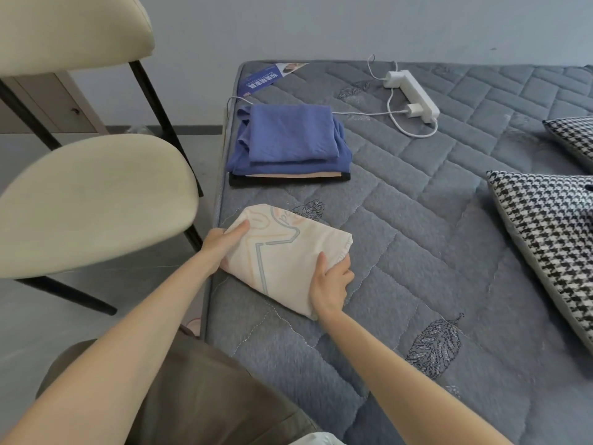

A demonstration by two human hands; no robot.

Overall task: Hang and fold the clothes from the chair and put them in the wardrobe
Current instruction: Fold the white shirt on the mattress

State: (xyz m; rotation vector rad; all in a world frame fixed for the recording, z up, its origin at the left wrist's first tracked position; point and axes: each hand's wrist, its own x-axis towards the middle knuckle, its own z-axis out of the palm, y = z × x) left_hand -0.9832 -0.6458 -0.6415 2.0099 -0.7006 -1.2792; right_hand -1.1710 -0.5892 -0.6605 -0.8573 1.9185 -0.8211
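The left hand (221, 244) and right hand (329, 284) grasp opposite edges of the shirt (282, 252) on the bed (417, 252). A level lift should preserve the folds.

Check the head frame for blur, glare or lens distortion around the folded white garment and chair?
Head view: soft even light, no glare, faint shadows under the left hand and right hand; the folded white printed garment they hold is sharp; the cream padded chair seat looks soft at its edges; the left edge of the grey quilted mattress bows slightly, wide-angle.
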